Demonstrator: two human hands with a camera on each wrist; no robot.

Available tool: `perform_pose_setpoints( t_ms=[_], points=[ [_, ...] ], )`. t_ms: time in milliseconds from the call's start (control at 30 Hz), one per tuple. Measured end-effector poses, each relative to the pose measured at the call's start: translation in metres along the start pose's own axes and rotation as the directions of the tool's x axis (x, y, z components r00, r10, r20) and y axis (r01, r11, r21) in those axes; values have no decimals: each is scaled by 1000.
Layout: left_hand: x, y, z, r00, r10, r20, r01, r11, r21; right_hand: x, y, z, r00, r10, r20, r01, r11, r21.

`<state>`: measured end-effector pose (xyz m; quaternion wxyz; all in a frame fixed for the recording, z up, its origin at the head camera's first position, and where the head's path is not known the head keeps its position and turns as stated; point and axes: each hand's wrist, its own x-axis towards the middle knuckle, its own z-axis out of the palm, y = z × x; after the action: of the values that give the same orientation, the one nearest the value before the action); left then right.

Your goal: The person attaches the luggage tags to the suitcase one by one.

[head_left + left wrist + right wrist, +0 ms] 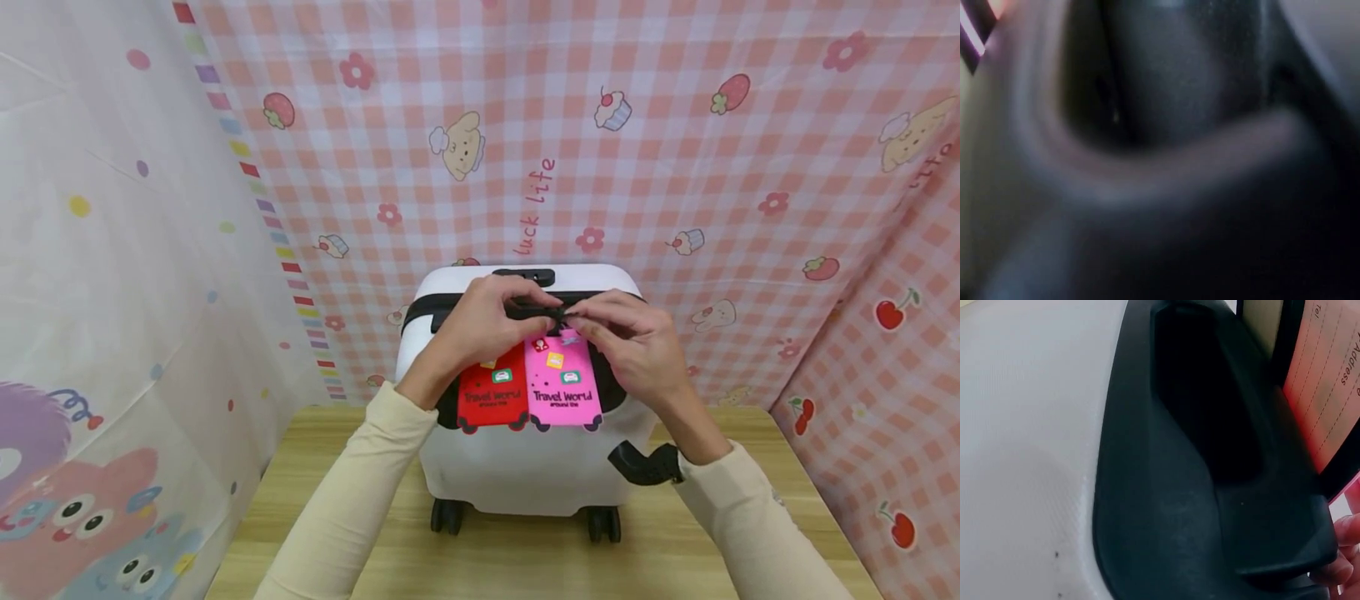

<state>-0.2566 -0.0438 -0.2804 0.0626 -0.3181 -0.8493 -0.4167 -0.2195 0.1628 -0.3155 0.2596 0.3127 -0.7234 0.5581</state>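
Note:
A white suitcase (517,475) stands upright with two luggage tags hanging at its black side handle. The red luggage tag (491,400) is on the left, and beside it hangs the pink luggage tag (562,392). Above the pink tag, my right hand (637,346) pinches its black strap (558,315) between thumb and fingers. Opposite it, my left hand (487,321) curls thumb and fingers round the black strap by the handle, partly covering the red tag. In the right wrist view, fingertips (1338,569) show at the edge of the black handle recess (1166,519). The left wrist view is blurred.
The suitcase stands on black wheels (603,523) on a wood-grain table (525,567). A pink checked curtain (480,125) rises close behind, with more cloth on both sides. A black wrist mount (645,463) juts from my right sleeve.

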Motion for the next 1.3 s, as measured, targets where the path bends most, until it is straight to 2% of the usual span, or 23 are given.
perform_pose_setpoints(
  t_ms=[133, 333, 500, 667, 867, 1033, 1300],
  points=[
    [0, -2, 0, 999, 30, -16, -29, 999, 18, 2, 0, 0, 999, 22, 23, -23, 999, 25],
    [-2, -5, 2, 998, 57, -32, -57, 998, 5, 4, -4, 0, 982, 180, 56, -181, 984, 8],
    [-1, -7, 2, 996, 88, -21, -88, 996, 12, 7, -6, 0, 965, 256, 64, -256, 967, -13],
    [-1, -8, 1, 993, 113, -11, -113, 994, 11, 8, -7, 0, 954, 293, 59, -293, 956, -12],
    [-2, -8, 0, 996, 92, -17, -92, 996, 2, 11, -6, 1, 938, 341, 57, -340, 940, -36],
    [-4, -8, 0, 997, 66, -28, -67, 998, -7, 15, -8, 2, 913, 404, 62, -400, 914, -71],
    [-5, -6, 0, 999, 48, -16, -48, 998, -42, 21, -15, 3, 849, 522, 78, -504, 845, -178]
  ],
)
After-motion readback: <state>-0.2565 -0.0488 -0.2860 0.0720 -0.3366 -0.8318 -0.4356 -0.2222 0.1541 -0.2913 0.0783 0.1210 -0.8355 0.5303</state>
